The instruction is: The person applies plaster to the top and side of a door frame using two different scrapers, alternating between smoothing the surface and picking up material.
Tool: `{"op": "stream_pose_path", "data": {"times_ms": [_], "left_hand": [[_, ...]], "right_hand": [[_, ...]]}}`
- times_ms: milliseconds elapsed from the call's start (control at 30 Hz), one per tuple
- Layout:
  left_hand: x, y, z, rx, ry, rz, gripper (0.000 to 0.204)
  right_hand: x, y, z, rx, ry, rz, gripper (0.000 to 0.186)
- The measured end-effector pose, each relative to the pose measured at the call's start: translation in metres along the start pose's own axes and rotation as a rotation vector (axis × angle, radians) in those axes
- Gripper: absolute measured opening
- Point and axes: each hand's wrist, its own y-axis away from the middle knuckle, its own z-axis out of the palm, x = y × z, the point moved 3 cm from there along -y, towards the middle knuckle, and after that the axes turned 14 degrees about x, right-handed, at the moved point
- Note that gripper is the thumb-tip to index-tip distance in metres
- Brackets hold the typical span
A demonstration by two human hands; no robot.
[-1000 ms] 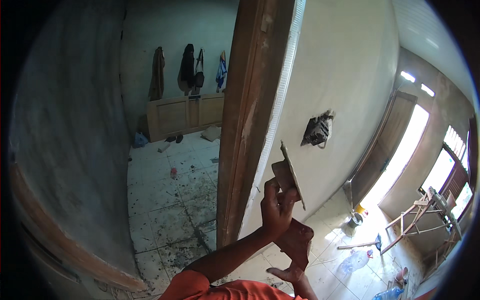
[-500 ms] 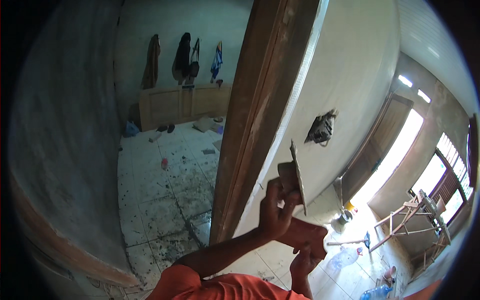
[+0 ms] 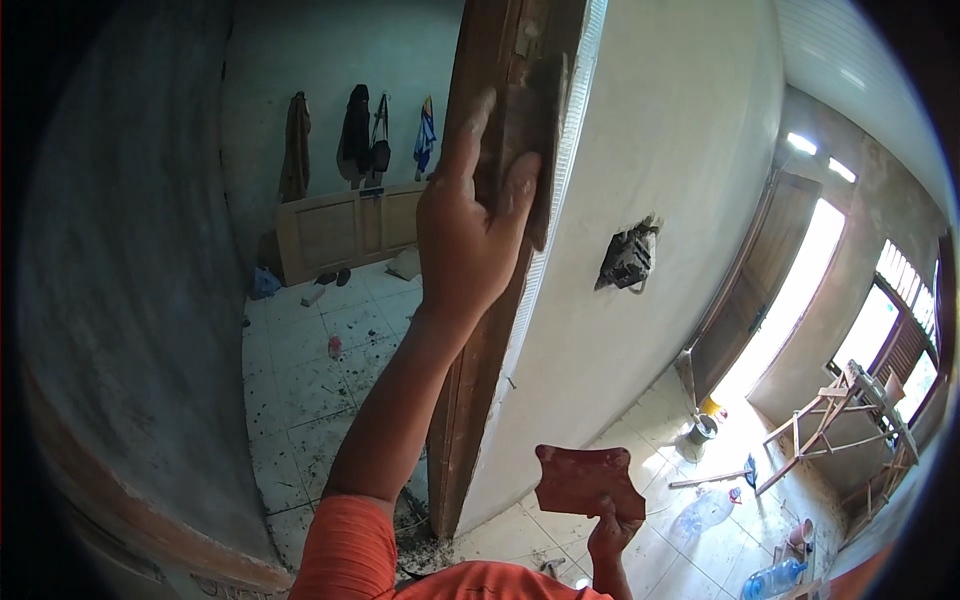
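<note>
High on the wooden door frame point(image 3: 470, 405), my left hand point(image 3: 470, 235) grips a flat, grimy float-like tool point(image 3: 545, 135) lying along the frame's right edge, beside a pale ribbed strip point(image 3: 585, 70); part of the tool is behind my fingers. Low in front of me, my right hand point(image 3: 610, 530) is closed on the bottom of a flat red-brown board point(image 3: 585, 475) with notched sides, thumb across its face. The plastered wall point(image 3: 680, 140) right of the frame has a dark rough hole point(image 3: 628, 255).
Through the doorway are a loose panel door point(image 3: 330, 230), hanging clothes point(image 3: 355, 130) and a debris-strewn tiled floor point(image 3: 300, 380). At the right stand a bucket point(image 3: 703, 430), a wooden trestle point(image 3: 820, 420), bottles point(image 3: 775, 577) and a long-handled tool point(image 3: 705, 480); an open outer door point(image 3: 740, 280) is behind.
My left hand has risen with its tool onto the frame's edge. My right hand, open a second ago, has closed on the red-brown board, which now sits lower and apart from my left hand.
</note>
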Motion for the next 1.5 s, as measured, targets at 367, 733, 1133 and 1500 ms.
{"op": "stream_pose_path", "data": {"times_ms": [367,733,1133,1500], "left_hand": [[-0.003,-0.004,0.022,-0.075,-0.264,0.037,0.047],[-0.004,0.217,-0.132,-0.302,-0.385,-0.189,0.049],[-0.001,-0.07,0.03,-0.113,-0.197,0.198,0.051],[-0.007,0.117,-0.052,-0.243,-0.256,-0.159,0.049]], "right_hand": [[-0.015,-0.007,0.009,-0.034,0.042,0.009,0.016],[-0.022,-0.003,0.002,-0.004,0.045,0.022,0.021],[-0.024,-0.012,0.016,-0.07,-0.069,-0.022,0.017],[-0.023,-0.015,0.004,-0.091,-0.034,-0.055,0.02]]}}
